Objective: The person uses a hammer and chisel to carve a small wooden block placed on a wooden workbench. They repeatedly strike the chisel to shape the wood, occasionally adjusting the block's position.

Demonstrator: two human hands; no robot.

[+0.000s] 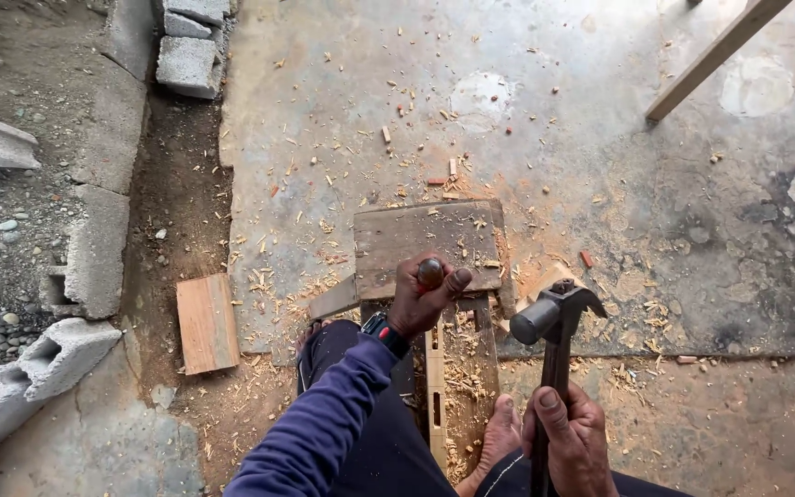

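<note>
- Gripping a chisel (pixel 431 273) in the left hand (pixel 423 299), fingers wrapped tight round it; only the rounded, dark brown butt of the handle showing above the fist, blade hidden.
- Clenching the right hand (pixel 570 440) round the dark shaft of a claw hammer (pixel 552 317), grey steel head raised just right of the chisel, not touching it.
- Sitting over a narrow pale wood strip (pixel 435 387) on a worn dark board (pixel 430 237), shavings (pixel 324 230) scattering across the concrete floor (pixel 646 184).
- Resting a bare foot (pixel 501 433) beside the strip.
</note>
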